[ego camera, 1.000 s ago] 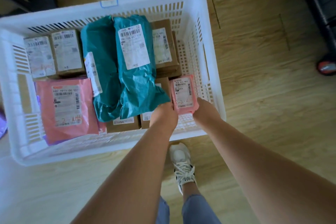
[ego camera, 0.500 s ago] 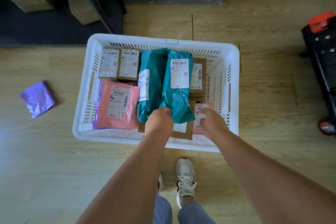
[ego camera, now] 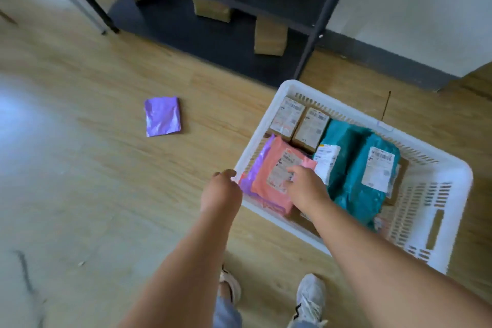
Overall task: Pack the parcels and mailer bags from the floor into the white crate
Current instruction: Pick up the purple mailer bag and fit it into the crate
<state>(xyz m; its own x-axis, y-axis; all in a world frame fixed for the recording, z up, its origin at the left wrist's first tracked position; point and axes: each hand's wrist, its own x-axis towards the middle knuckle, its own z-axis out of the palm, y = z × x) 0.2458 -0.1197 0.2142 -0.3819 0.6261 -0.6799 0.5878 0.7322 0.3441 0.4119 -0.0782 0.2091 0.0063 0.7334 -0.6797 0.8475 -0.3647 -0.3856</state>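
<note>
Holding left hand (ego camera: 222, 190), right hand (ego camera: 306, 189) loose and empty by crate (ego camera: 346, 112); facing purple mailer (ego camera: 162, 116) far left, likely light, slick, edge-pinchable.

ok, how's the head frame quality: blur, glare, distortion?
Head view: motion blur throughout, so the label print on the pink mailer is unreadable. Head view: pale glare washes out the floor at left. Head view: the wide-angle lens bows the rim of the white crate, and the purple mailer shows sheen.
</note>
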